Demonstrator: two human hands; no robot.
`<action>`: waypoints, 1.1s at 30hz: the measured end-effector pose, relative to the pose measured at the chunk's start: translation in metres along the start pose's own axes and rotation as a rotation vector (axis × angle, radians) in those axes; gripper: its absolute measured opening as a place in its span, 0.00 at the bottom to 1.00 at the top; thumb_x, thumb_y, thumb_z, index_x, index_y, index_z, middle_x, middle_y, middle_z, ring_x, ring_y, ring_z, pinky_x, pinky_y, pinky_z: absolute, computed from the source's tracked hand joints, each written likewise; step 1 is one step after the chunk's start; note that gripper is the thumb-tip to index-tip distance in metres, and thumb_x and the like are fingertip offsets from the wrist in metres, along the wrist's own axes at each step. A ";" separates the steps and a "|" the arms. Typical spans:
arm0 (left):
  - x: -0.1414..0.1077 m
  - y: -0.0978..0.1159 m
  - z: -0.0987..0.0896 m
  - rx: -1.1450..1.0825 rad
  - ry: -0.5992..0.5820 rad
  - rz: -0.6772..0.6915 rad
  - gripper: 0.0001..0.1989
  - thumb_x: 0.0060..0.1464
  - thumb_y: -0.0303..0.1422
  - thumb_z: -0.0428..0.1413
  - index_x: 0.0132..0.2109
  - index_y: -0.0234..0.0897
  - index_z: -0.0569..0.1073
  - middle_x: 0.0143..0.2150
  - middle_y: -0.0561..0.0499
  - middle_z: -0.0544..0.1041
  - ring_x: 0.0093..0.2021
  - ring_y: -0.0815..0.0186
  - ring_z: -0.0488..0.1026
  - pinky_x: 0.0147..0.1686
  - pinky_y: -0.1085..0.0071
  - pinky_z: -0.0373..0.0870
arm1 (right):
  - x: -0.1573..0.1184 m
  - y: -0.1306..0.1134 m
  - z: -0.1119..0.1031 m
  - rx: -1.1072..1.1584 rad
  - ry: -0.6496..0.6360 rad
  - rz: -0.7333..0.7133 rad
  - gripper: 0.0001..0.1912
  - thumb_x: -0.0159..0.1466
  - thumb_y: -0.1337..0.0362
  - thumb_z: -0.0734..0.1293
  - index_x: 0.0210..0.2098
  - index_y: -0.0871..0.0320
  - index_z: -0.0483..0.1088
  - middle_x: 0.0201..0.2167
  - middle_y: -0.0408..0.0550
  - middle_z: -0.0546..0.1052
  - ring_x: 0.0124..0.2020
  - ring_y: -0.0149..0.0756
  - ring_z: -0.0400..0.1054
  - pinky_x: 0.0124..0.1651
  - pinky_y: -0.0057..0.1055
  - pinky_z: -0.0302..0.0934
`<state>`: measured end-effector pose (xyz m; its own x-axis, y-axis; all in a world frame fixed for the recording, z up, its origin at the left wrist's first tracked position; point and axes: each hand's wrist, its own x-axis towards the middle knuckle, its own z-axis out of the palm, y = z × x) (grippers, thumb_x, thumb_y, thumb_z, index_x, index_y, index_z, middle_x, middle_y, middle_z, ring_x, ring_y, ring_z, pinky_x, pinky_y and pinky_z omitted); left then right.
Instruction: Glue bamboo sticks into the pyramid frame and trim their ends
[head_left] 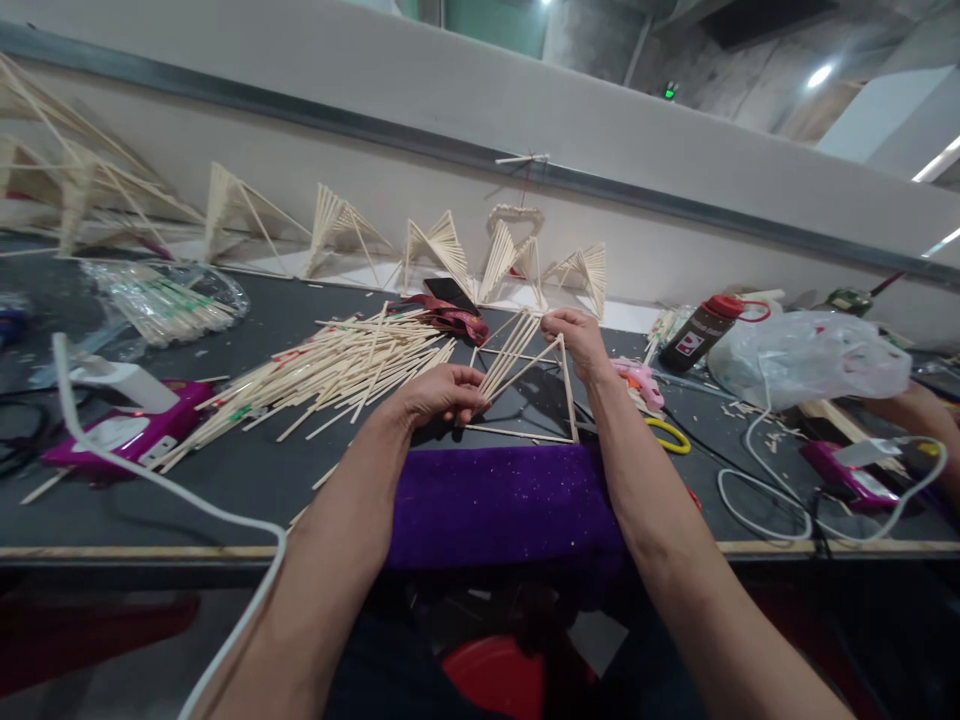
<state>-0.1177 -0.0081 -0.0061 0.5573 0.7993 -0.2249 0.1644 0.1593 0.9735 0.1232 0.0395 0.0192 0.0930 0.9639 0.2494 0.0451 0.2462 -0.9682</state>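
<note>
A small frame of thin wooden sticks (568,390) stands on the dark table behind a purple cloth (510,505). Several slanting sticks fan across its upper part. My left hand (448,393) pinches the lower left end of the fanned sticks. At the upper end, my right hand (574,335) has its fingers closed on the frame near its top corner; the fingertips are partly hidden. Left of the frame lies a big heap of loose sticks (352,365), with a dark red strap (457,318) at its far end.
Finished stick structures (439,250) line the wall. Magenta devices (124,430) with white cables sit left and right. A dark bottle (697,335), plastic bag (810,355), yellow-handled tool (667,436) and pink object (637,383) lie right. Another person's arm (919,425) reaches in at far right.
</note>
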 end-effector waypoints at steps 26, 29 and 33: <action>-0.005 0.006 0.005 -0.018 -0.017 0.008 0.06 0.45 0.28 0.59 0.33 0.30 0.76 0.23 0.50 0.75 0.17 0.76 0.67 0.13 0.80 0.52 | 0.007 0.009 -0.007 0.030 0.021 0.068 0.11 0.45 0.58 0.73 0.20 0.59 0.71 0.17 0.40 0.70 0.16 0.23 0.55 0.18 0.23 0.45; -0.005 0.005 0.005 -0.009 -0.013 0.001 0.08 0.44 0.28 0.62 0.34 0.30 0.76 0.22 0.51 0.74 0.17 0.76 0.67 0.13 0.80 0.52 | 0.005 0.007 -0.006 0.041 0.033 0.063 0.10 0.45 0.60 0.73 0.20 0.59 0.72 0.17 0.40 0.71 0.16 0.22 0.55 0.19 0.23 0.45; -0.005 0.004 0.004 -0.021 -0.003 -0.010 0.10 0.42 0.28 0.64 0.35 0.31 0.75 0.23 0.51 0.74 0.18 0.76 0.67 0.13 0.80 0.52 | 0.001 0.002 -0.003 0.045 0.043 0.051 0.08 0.44 0.61 0.73 0.20 0.59 0.72 0.16 0.39 0.71 0.16 0.22 0.56 0.20 0.23 0.47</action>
<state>-0.1162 -0.0139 -0.0016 0.5578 0.7961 -0.2349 0.1531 0.1795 0.9718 0.1264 0.0403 0.0172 0.1367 0.9703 0.1997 -0.0052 0.2023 -0.9793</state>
